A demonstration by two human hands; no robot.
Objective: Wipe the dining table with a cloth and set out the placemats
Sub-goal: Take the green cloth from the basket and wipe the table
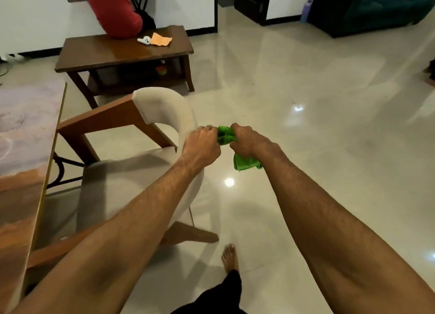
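I have both hands on the cloth (226,135). The left hand (202,141) and right hand (247,141) each have their fingers curled tight round one end, and the green wad is bunched between them with a tail hanging below the right. The cloth is out over the floor (317,97), well right of the surface (26,125) it is meant to wipe.

The main risk, as I judge it, is the chair (162,106). It stands between me and the surface, and my left forearm already crosses its back, so a careless swing left could knock it. If I take the cloth over bunched like this, it will touch only a narrow strip and leave streaks. The loose tail could also slip free if either hand lets go first and land on the floor. I see no placemats from here, so I would have to look for them.
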